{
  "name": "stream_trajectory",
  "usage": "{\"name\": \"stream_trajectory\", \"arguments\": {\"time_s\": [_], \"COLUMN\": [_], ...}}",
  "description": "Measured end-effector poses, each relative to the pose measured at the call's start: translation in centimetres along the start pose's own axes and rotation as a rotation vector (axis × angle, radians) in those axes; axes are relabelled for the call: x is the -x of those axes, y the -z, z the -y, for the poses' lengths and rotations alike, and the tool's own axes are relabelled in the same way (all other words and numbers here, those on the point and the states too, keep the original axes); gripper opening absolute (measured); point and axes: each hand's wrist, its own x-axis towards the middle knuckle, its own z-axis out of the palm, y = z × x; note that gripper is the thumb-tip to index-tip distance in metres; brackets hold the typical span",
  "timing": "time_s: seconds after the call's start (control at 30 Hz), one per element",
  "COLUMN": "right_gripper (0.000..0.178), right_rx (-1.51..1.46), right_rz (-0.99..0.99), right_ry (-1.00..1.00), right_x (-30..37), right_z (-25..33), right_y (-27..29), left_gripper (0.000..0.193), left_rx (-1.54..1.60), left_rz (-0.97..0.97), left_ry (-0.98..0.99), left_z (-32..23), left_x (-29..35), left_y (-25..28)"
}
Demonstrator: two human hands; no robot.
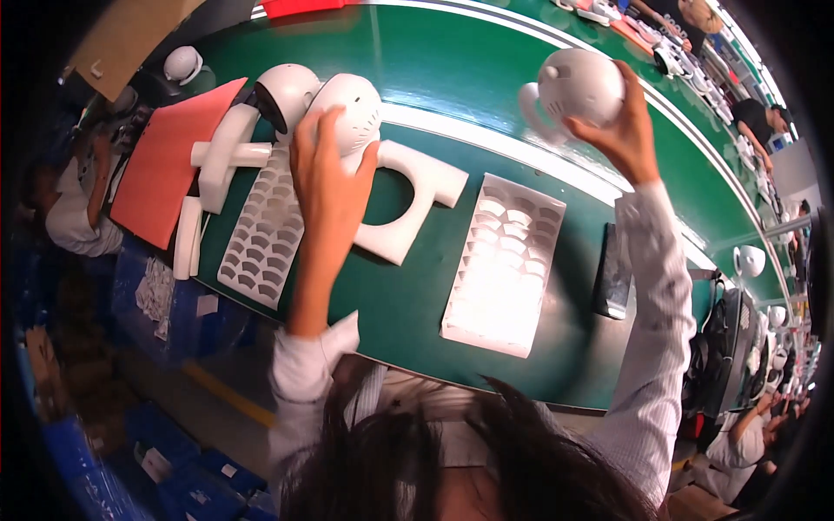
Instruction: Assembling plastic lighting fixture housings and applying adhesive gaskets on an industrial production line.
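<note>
My right hand (pixel 621 130) is raised over the belt and grips a white rounded plastic housing (pixel 584 82), which has a ring-like part hanging at its left. My left hand (pixel 328 182) is closed on a second white housing (pixel 358 97) with rows of small slots, its thumb at the near side. Touching that one on the left stands another white housing (pixel 285 87) with a dark front. Below my left hand lies a white foam block (pixel 400 230) with a round cut-out. A sheet of grey fan-shaped stickers (pixel 261 234) is partly hidden by my left arm.
A brighter sticker sheet (pixel 504 269) lies mid-table, and a dark flat object (pixel 613 273) is near my right forearm. At left are a coral-coloured board (pixel 165 161) and white foam pieces (pixel 228 156). A green belt (pixel 452 65) runs behind; other people work along both sides.
</note>
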Motion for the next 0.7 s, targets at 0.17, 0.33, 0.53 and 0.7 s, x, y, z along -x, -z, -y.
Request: {"name": "stream_trajectory", "arguments": {"time_s": [0.17,0.33,0.53,0.7], "right_gripper": [0.1,0.102,0.042,0.045], "right_rx": [0.417,0.594,-0.871,-1.866], "right_rz": [0.203,0.125,0.364,0.667], "right_ry": [-0.301,-0.333,-0.464,-0.799], "right_x": [0.3,1.5,6.8,7.3], "right_z": [-6.2,-9.8,3.7,14.0], "right_y": [-6.8,-5.3,-0.8,1.3], "left_gripper": [0.091,0.083,0.099,0.118], "left_rx": [-0.973,-0.655,0.652,0.91], "left_rz": [0.032,-0.024,-0.152,-0.142], "left_ry": [-0.09,-0.082,0.029,0.037], "left_z": [4.8,5.4,0.5,-3.1], "left_x": [-3.9,-4.6,-5.2,5.0], "left_y": [-3.6,-3.0,0.3,-2.0]}}
